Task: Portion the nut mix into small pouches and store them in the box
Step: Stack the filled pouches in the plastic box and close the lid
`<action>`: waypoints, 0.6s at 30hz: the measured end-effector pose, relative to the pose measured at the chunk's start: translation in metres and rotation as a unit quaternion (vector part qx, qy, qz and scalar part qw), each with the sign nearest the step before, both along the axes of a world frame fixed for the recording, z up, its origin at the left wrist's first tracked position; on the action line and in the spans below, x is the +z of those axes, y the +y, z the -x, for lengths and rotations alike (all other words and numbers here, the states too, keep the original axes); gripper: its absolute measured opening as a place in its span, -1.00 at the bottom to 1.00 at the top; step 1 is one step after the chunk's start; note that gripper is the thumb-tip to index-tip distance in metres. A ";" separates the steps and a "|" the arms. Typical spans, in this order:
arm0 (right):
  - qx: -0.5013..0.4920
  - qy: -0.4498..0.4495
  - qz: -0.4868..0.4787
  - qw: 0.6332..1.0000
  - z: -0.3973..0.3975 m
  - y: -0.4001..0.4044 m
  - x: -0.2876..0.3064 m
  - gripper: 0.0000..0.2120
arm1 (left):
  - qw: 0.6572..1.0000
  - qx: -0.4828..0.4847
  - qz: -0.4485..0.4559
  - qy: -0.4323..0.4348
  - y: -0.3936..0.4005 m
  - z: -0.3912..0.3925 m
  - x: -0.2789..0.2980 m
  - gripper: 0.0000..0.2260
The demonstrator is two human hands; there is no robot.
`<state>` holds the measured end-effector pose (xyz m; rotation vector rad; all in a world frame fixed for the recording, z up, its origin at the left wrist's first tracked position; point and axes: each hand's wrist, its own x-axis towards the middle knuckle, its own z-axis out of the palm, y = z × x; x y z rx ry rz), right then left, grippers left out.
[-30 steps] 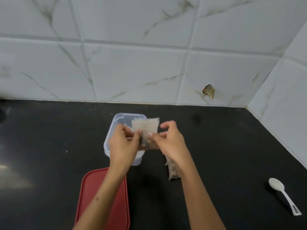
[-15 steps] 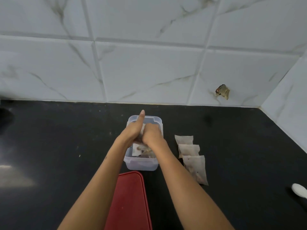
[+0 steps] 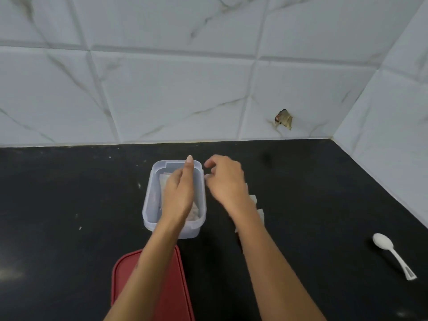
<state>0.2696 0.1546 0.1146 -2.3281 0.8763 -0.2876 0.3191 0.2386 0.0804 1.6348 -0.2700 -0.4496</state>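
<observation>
The black bench carried everything, and by the look of it the task was in its storing stage rather than its filling stage. The clear plastic box stood open near the middle of the bench, close to the tiled wall, with at least one filled pouch lying inside it, pale paper showing along the left wall of the box and a darker patch of nut mix low at its near end. The red lid lay flat on the bench just in front of the box, not yet fitted. To the right of the box, a short row of more pouches lay on the bench, mostly hidden under the right forearm, so their count could not be told; these looked to be waiting to go in. After them, fitting the lid would be left.

The left hand hung over the box, its fingers reaching down inside, thumb stretched toward the far rim; whether it touched the pouch beneath could not be told. The right hand hovered just beside the right wall of the box, fingers loosely curled, holding nothing that showed.

A white plastic spoon lay well apart at the right
</observation>
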 end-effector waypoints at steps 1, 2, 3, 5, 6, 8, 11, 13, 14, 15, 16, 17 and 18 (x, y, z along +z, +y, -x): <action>-0.026 -0.022 -0.014 0.999 0.015 -0.010 -0.001 -0.74 | 1.000 0.018 0.013 -0.002 -0.005 0.013 -0.003 -0.60; -0.052 -0.039 -0.026 0.998 0.029 -0.020 -0.004 -0.75 | 0.999 0.021 0.023 -0.008 -0.011 0.025 -0.007 -0.67; -0.077 -0.045 -0.037 0.995 0.043 -0.030 -0.010 -0.76 | 0.999 0.008 0.030 -0.017 -0.017 0.037 -0.015 -0.74; -0.116 -0.026 -0.054 0.991 0.071 -0.046 -0.025 -0.78 | 0.999 -0.040 0.005 -0.017 -0.029 0.057 -0.038 -0.82; -0.133 -0.007 -0.063 0.989 0.084 -0.053 -0.034 -0.78 | 0.998 -0.061 -0.025 -0.008 -0.033 0.066 -0.050 -0.79; -0.164 0.032 -0.088 0.982 0.103 -0.063 -0.052 -0.78 | 0.992 -0.091 -0.083 0.007 -0.038 0.079 -0.074 -0.74; -0.185 0.075 -0.121 0.972 0.120 -0.069 -0.077 -0.80 | 0.986 -0.094 -0.140 -0.005 -0.042 0.095 -0.094 -0.76; -0.182 0.102 -0.144 0.967 0.123 -0.066 -0.086 -0.82 | 0.985 -0.078 -0.156 -0.012 -0.043 0.101 -0.100 -0.73; -0.180 0.111 -0.157 0.965 0.124 -0.064 -0.090 -0.80 | 0.984 -0.068 -0.162 -0.010 -0.043 0.103 -0.100 -0.72; -0.179 0.115 -0.169 0.962 0.124 -0.062 -0.093 -0.76 | 0.985 -0.058 -0.164 -0.007 -0.043 0.104 -0.099 -0.72; -0.177 0.113 -0.177 0.961 0.125 -0.061 -0.095 -0.74 | 0.986 -0.050 -0.161 -0.001 -0.043 0.106 -0.099 -0.72; -0.173 0.110 -0.182 0.962 0.125 -0.059 -0.097 -0.76 | 0.987 -0.045 -0.155 0.007 -0.043 0.107 -0.099 -0.73; -0.167 0.106 -0.185 0.963 0.125 -0.059 -0.098 -0.82 | 0.988 -0.037 -0.149 0.011 -0.043 0.107 -0.098 -0.75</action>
